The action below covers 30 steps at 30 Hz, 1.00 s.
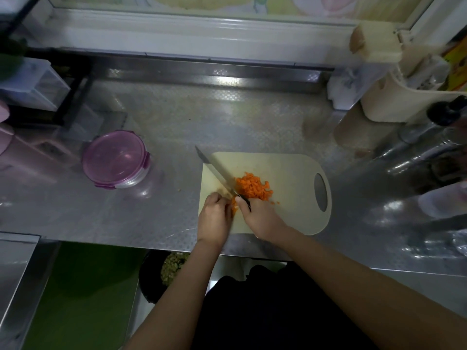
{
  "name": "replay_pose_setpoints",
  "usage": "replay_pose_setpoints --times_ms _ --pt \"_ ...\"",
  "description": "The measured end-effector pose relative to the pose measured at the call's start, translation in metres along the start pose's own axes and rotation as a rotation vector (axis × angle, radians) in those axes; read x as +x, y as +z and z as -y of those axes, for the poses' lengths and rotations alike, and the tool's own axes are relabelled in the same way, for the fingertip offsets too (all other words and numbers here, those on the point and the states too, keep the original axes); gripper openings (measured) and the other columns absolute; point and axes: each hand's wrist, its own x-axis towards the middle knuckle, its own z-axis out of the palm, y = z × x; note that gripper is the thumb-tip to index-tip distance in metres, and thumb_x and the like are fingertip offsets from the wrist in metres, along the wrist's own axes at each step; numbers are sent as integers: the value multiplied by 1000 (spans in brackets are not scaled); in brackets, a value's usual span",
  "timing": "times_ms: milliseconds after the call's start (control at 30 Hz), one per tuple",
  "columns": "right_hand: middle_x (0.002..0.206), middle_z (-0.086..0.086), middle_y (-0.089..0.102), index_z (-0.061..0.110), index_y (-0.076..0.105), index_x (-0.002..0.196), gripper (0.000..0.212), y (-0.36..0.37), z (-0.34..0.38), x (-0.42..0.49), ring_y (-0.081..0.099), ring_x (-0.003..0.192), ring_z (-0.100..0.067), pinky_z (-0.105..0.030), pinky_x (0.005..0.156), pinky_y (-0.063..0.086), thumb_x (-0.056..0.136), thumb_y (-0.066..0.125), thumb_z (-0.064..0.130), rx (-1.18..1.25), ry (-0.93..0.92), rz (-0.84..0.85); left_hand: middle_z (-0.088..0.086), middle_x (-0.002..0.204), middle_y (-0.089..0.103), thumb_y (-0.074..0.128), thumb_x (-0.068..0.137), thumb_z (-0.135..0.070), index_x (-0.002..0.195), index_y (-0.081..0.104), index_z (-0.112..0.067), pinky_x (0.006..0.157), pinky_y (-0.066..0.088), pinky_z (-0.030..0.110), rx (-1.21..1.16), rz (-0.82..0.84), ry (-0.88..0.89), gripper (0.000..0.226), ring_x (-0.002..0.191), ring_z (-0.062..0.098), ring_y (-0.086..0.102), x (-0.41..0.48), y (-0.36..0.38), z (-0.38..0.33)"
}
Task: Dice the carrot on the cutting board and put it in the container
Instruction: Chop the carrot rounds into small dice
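A cream cutting board (290, 173) lies on the steel counter. On it sits a heap of diced orange carrot (254, 186). My right hand (260, 215) grips the black handle of a long knife (217, 170), whose blade points up and left across the board. My left hand (214, 215), fingers curled, holds a small uncut piece of carrot (234, 207) at the board's near left corner, right beside the blade. A round glass container with a purple clip lid (116, 159) stands closed on the counter to the left of the board.
The steel counter (177, 117) runs back to a raised metal ledge. A cream utensil holder (394, 97) and dark bottles (447, 112) stand at the right. A black rack (63, 97) with clear boxes is at the left. A bin with scraps (171, 269) sits below the counter edge.
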Motion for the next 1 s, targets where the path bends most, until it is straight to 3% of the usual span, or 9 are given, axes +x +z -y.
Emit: replay_pose_setpoints --times_ms 133,233,333,467,567,633,800,1000 --pt "55 -1 38 17 33 55 50 -5 -3 -1 39 56 -18 -28 57 20 101 35 37 64 1 -16 12 95 63 65 80 -3 87 73 -2 75 45 26 -106 4 -26 10 89 28 59 3 -5 3" --pt "54 1 36 17 33 55 50 -9 -5 -7 36 51 -12 -31 50 19 101 34 37 103 -7 -29 12 97 64 65 83 -6 93 73 -2 79 36 12 -137 7 -10 13 90 26 59 3 -10 5" --pt "53 0 35 15 31 55 51 -11 -9 -14 35 50 -12 -32 51 19 100 33 39 112 -16 -22 11 101 64 60 87 -5 100 71 -2 83 31 8 -146 0 -6 17 95 24 58 -1 -11 6" --pt "54 -2 34 14 33 59 49 -10 -11 -22 35 52 -15 -32 54 24 100 32 41 141 -14 22 10 103 63 58 88 -3 105 70 -3 88 36 15 -148 -22 -41 21 97 24 58 -4 -9 6" --pt "55 -1 36 16 33 58 49 -5 -14 -23 37 52 -12 -23 50 25 100 31 41 105 23 48 11 100 63 60 86 -3 103 71 -3 89 44 27 -152 -33 -74 19 95 27 59 -3 -8 6" --pt "55 -1 36 16 33 57 50 -3 -14 -23 37 52 -11 -20 48 23 100 32 41 101 32 49 12 99 63 61 85 -3 100 71 -2 88 44 27 -149 -33 -81 18 93 27 59 -3 -9 5" --pt "64 -11 49 9 47 65 51 -3 -11 -22 49 64 -23 -29 57 28 100 32 42 66 24 61 13 100 61 61 85 -2 96 72 -1 89 46 31 -143 -32 -116 16 94 28 58 -3 -7 2" --pt "59 -9 46 14 38 58 50 1 -10 -21 52 65 -29 -32 57 28 101 32 40 -16 8 52 13 103 61 59 86 -3 96 71 0 89 45 30 -127 -24 -134 16 96 29 58 -4 -7 1"
